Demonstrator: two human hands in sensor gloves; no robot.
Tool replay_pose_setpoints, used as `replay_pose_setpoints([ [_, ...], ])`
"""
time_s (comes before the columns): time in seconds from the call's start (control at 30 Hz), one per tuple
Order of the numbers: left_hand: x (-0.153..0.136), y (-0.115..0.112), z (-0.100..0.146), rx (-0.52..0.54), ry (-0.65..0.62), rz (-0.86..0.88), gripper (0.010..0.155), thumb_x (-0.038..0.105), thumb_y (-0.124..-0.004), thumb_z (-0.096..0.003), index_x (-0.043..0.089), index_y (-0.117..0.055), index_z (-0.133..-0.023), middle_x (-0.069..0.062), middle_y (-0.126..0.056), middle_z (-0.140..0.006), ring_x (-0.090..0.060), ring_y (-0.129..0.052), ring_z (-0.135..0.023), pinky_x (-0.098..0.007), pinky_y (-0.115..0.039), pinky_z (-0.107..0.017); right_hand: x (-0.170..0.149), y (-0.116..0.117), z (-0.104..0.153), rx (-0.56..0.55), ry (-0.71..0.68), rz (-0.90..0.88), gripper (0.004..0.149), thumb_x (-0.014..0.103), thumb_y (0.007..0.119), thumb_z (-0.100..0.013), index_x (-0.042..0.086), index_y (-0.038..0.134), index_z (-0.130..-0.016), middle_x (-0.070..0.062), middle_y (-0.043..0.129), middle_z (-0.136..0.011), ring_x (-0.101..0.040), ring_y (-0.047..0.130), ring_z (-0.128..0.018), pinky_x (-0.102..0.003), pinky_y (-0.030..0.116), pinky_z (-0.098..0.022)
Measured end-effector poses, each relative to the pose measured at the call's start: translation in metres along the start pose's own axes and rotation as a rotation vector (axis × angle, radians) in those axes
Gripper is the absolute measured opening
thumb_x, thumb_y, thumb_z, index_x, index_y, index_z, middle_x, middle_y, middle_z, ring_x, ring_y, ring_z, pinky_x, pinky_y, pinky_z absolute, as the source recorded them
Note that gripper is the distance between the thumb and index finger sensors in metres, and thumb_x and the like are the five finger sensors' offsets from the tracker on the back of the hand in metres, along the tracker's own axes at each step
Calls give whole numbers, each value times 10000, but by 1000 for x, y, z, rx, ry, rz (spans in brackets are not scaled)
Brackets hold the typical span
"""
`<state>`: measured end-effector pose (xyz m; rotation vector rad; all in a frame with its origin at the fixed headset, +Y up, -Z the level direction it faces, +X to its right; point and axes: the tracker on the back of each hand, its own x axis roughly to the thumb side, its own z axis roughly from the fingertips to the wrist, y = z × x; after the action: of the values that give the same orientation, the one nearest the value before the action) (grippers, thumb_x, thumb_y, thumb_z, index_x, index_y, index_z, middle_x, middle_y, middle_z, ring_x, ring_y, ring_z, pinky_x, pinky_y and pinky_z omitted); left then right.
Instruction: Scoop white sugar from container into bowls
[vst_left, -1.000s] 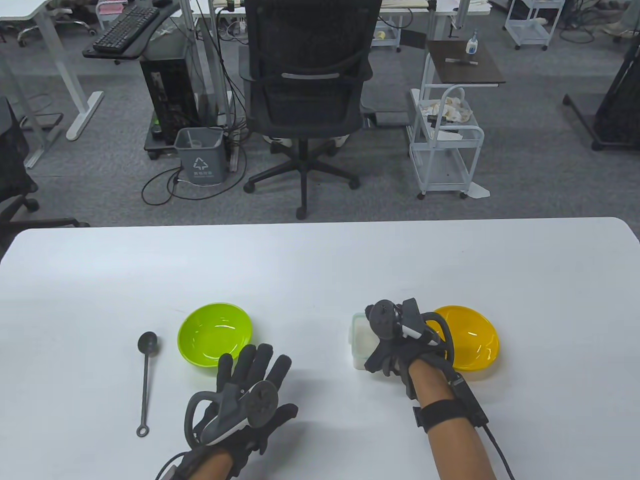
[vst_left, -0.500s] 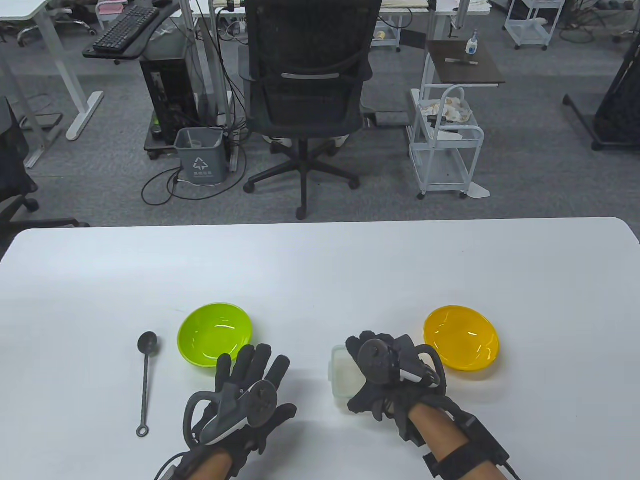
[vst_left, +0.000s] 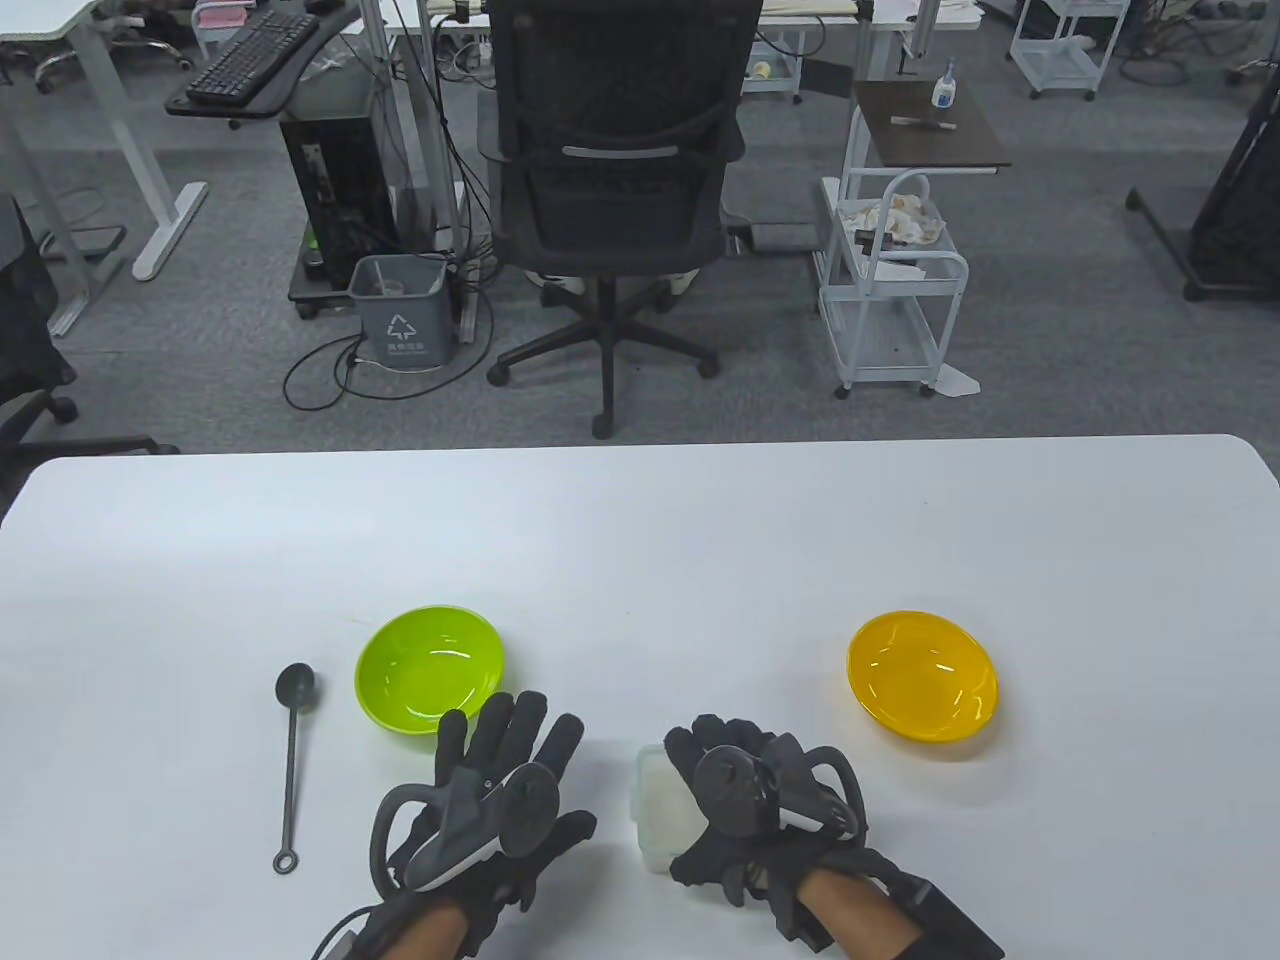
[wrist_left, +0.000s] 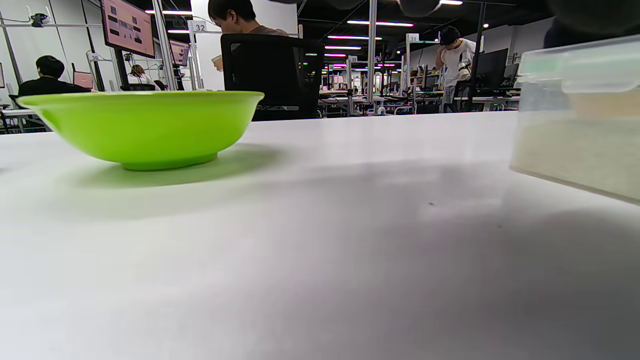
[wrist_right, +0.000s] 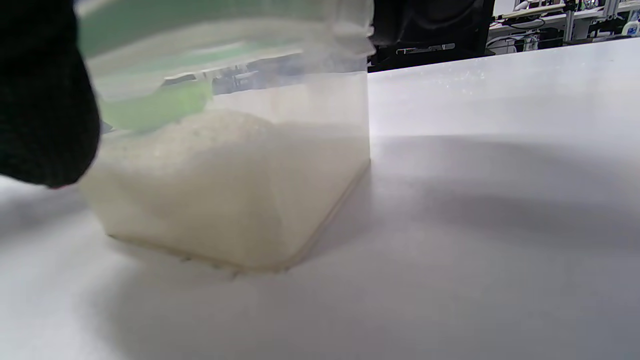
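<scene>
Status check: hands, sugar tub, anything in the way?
Right hand grips sugar tub. Left hand flat on table, empty. Spoon untouched, left of green bowl. Nothing in the way.

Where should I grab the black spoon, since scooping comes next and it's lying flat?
Judging by its pose, pinch the spoon from above at mid-handle: the thin handle runs toward the person, round scoop end beside the green bowl, ring end nearest. The left hand lies closest, flat on the table.

Black gloves (vst_left: 500, 790), grey trackers (vst_left: 730, 790)
</scene>
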<state>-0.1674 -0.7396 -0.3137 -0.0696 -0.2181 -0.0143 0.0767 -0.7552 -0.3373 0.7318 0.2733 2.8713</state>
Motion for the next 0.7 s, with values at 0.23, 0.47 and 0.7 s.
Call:
replay_pose_setpoints([
  [0.23, 1, 0, 0, -8, 1, -2, 880, 787, -624, -361, 526, -299, -1136, 100, -183, -1265, -271, -244, -1232, -603, -126, -820, 0, -2, 2, 25, -1, 3, 1088, 669, 937, -335, 253, 303, -1115, -187, 231, -1171, -477, 366, -1062, -606, 382, -778],
  [0.47, 4, -2, -1, -32, -8, 28, 880, 789, -620, -363, 526, -295, -1137, 102, -182, -1265, -270, -245, -1233, -602, -128, -821, -1, -2, 3, 39, -8, -10, 1078, 671, 908, -343, 258, 278, -1115, -187, 193, -1171, -480, 324, -1076, -611, 369, -781],
  [0.7, 12, 4, -5, -109, 2, 226, 872, 783, -614, -379, 519, -285, -1142, 91, -189, -1267, -272, -283, -1232, -601, -164, -830, -8, -12, 6, 54, -18, -129, 1045, 689, 862, -363, 275, 265, -1114, -169, 178, -1185, -482, 296, -1097, -626, 363, -782],
])
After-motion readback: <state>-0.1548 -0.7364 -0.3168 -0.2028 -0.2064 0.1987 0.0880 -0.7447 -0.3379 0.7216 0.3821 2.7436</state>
